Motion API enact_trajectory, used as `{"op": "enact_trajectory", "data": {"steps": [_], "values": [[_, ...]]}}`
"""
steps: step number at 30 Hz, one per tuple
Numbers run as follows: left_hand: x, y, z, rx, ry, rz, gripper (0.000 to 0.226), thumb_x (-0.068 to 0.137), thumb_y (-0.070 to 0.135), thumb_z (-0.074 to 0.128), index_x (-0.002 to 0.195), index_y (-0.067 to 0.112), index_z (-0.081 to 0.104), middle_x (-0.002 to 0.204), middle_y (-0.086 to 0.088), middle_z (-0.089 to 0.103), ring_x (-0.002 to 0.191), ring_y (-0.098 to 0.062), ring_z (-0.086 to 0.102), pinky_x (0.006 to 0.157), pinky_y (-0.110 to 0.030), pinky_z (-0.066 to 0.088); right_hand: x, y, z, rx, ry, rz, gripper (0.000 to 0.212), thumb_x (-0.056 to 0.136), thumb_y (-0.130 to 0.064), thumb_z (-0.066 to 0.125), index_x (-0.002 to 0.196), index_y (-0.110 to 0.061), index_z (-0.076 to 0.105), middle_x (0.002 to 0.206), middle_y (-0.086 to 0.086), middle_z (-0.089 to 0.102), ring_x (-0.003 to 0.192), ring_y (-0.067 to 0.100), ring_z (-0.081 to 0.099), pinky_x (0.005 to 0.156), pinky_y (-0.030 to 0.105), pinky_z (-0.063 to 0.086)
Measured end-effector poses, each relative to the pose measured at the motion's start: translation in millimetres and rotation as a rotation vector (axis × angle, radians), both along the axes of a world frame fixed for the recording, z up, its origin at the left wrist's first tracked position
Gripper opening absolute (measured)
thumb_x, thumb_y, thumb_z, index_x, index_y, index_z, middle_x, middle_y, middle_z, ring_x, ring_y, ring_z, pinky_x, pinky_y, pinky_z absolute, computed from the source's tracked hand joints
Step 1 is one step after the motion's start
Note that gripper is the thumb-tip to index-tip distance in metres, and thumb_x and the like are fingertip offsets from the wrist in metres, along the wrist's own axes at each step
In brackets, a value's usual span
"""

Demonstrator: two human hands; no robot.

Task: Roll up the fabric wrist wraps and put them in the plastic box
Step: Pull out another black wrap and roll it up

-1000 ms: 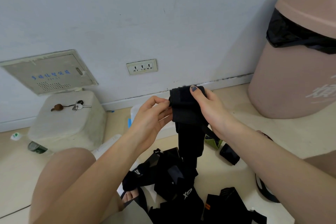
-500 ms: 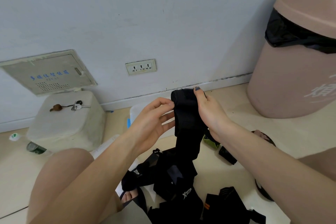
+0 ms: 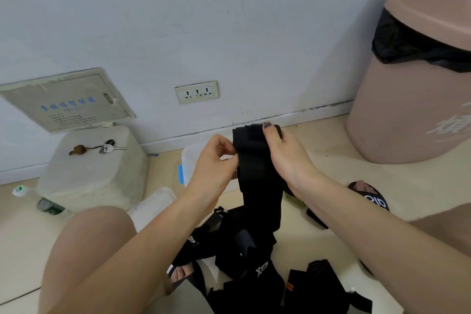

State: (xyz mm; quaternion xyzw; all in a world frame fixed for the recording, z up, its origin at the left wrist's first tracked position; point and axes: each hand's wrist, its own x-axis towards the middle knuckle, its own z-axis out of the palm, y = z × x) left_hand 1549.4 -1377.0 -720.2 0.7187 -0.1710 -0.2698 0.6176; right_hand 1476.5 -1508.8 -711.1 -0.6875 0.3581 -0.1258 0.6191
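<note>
Above the floor (image 3: 318,160): one black wrist wrap (image 3: 257,160), top end pinched by left hand (image 3: 216,160) and right hand (image 3: 283,153), tail hanging. Step: rolling just begun. Next: likely winding downward, then the plastic box (image 3: 188,160).

The wrist wrap (image 3: 257,176) is matt black woven cloth. The plastic box (image 3: 190,160) is translucent smooth plastic with a blue latch. The floor (image 3: 318,150) is smooth beige; the keys (image 3: 109,148) are shiny metal.

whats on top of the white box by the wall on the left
A bunch of keys with a small brown charm lies on the white box. Nothing else shows on its lid; what is inside cannot be seen.
</note>
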Motion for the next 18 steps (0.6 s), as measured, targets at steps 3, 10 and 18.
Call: {"op": "enact_trajectory", "data": {"steps": [3, 10, 18], "values": [[4.1, 0.5, 1.0, 0.047, -0.054, -0.045, 0.012, 0.092, -0.004, 0.059, 0.098, 0.004, 0.051, 0.097, -0.010, 0.062, 0.065, -0.013, 0.061, 0.058, -0.023, 0.052, -0.5, -1.5, -3.2, -0.012, -0.008, 0.032, 0.051, 0.101, -0.057, 0.043, 0.102, -0.014, 0.070, 0.102, 0.009, 0.074, 0.096, 0.023, 0.070, 0.093, 0.045, 0.058], [16.7, 0.5, 7.0, -0.075, 0.192, -0.137, 0.039, 0.097, -0.002, 0.052, 0.129, 0.020, 0.053, 0.108, -0.017, 0.066, 0.087, -0.024, 0.067, 0.077, -0.033, 0.057, -1.6, -4.7, -1.3, 0.130, -0.082, 0.041, 0.044, 0.104, -0.051, 0.048, 0.111, -0.014, 0.070, 0.108, 0.010, 0.076, 0.101, 0.024, 0.073, 0.096, 0.050, 0.059], [11.8, -0.9, 10.5, -0.094, 0.178, -0.215, 0.029, 0.104, 0.018, 0.058, 0.132, 0.017, 0.058, 0.119, -0.011, 0.068, 0.103, -0.020, 0.072, 0.088, -0.036, 0.060, -7.9, 0.7, -1.0, -0.055, -0.076, 0.064, 0.035, 0.102, -0.052, 0.053, 0.112, -0.020, 0.064, 0.106, 0.000, 0.072, 0.100, 0.018, 0.070, 0.094, 0.047, 0.058]]}}
